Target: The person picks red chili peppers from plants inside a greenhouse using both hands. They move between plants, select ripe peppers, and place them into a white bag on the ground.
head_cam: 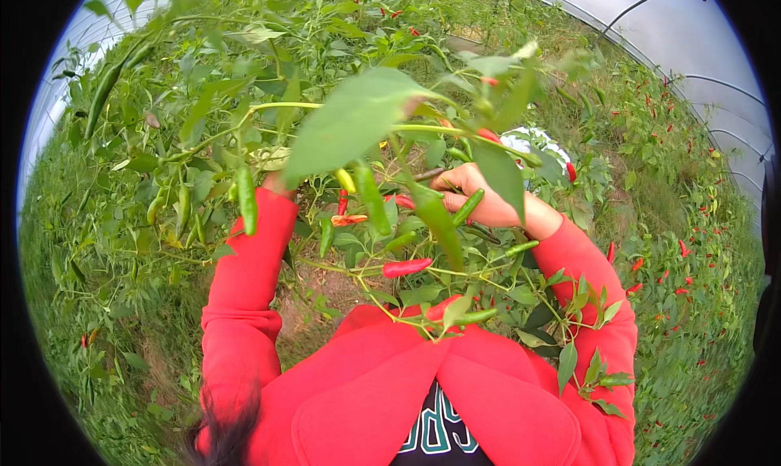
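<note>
My right hand (485,200) reaches in among the branches of a chili pepper plant, its fingers curled beside a brownish stem. A red chili pepper (401,201) lies just left of its fingertips; whether the fingers grip anything cannot be made out. Only a sliver of my left hand (279,184) shows past the red sleeve, and leaves hide its fingers. Between my hands hang green chili peppers (371,198), a yellowish one (345,181) and an orange, shrivelled-looking one (349,220). Closer to my chest, another red chili pepper (407,267) sits on a low branch.
A large leaf (360,118) hangs close to the camera and covers part of the view. Leafy branches (573,325) lie across my right sleeve. Behind my right hand is a white object (537,145), partly hidden. Pepper rows (677,270) and greenhouse hoops (647,2) surround me.
</note>
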Motion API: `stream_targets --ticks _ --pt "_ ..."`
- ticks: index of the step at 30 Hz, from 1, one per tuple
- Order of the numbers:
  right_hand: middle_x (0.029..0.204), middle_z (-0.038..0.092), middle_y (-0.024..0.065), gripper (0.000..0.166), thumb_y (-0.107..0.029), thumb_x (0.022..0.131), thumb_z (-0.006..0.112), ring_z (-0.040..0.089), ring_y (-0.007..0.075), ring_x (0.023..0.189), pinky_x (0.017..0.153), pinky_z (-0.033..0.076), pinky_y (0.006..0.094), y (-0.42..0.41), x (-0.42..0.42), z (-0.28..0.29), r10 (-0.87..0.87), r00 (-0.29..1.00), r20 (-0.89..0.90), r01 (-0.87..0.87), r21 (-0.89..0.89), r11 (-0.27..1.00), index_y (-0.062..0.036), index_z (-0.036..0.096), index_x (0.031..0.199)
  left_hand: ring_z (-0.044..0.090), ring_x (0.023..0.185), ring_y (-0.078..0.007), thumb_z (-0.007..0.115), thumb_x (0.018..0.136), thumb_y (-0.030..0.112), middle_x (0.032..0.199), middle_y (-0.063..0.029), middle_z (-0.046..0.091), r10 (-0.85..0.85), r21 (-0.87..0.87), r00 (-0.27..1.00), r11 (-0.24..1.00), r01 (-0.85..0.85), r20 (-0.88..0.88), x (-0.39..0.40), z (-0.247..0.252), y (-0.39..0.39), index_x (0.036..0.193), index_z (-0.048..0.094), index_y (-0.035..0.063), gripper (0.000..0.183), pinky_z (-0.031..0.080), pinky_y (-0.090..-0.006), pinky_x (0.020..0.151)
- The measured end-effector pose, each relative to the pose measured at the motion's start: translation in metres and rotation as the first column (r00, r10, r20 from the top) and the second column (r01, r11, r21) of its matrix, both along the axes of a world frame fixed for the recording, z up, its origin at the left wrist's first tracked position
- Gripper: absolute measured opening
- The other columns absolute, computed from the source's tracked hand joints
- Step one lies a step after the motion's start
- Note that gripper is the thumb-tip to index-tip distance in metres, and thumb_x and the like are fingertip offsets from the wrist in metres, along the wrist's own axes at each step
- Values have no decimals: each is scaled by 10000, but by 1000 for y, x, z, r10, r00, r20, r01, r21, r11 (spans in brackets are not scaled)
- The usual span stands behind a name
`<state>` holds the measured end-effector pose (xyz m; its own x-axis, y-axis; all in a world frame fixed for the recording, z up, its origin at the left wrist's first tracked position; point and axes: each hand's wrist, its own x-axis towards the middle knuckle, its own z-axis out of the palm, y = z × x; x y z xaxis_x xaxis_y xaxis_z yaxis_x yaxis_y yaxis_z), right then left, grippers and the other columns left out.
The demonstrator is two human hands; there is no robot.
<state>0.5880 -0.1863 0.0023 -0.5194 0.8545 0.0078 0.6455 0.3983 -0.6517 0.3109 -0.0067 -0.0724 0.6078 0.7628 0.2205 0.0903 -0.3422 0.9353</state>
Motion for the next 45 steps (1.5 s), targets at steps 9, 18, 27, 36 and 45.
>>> stream_targets --ticks 9,18,27,36,45 --pt "1055 653 53 252 -197 956 594 602 127 939 829 491 307 11 -19 -65 -196 760 -620 -154 -465 872 -58 643 1160 641 1016 -171 647 906 183 1094 -109 675 -137 103 989 986 131 59 -6 64 -60 1220 592 9 363 518 -318 877" --pt "1144 617 122 242 -166 968 541 589 190 1063 919 480 366 20 -38 -111 -188 581 -791 -205 -366 908 30 598 1097 635 898 -185 718 851 184 966 -56 666 -179 200 981 967 160 79 -59 49 -99 1028 642 55 233 501 -356 834" --pt "1119 588 99 462 -206 889 687 609 193 983 802 519 347 6 -70 -105 -155 522 -839 -309 -356 882 -42 504 1280 377 1372 -217 504 939 316 1398 -70 499 50 428 835 875 229 -549 -78 57 -130 1381 506 108 488 219 -462 1158" --pt "1051 569 185 317 -108 826 632 549 371 954 801 463 461 9 -93 -33 195 974 112 -225 502 835 -22 573 1126 545 1165 -255 642 864 136 1261 -79 587 251 478 874 878 -24 -417 -87 38 -104 1287 552 122 433 436 -377 990" --pt "1093 674 41 325 -190 930 605 618 124 974 868 484 311 61 -83 -81 -37 927 -373 -58 -240 969 -66 591 1231 645 935 -326 618 899 178 1055 -188 657 178 485 940 874 -16 -291 -95 -8 -75 1239 561 70 361 517 -415 778"
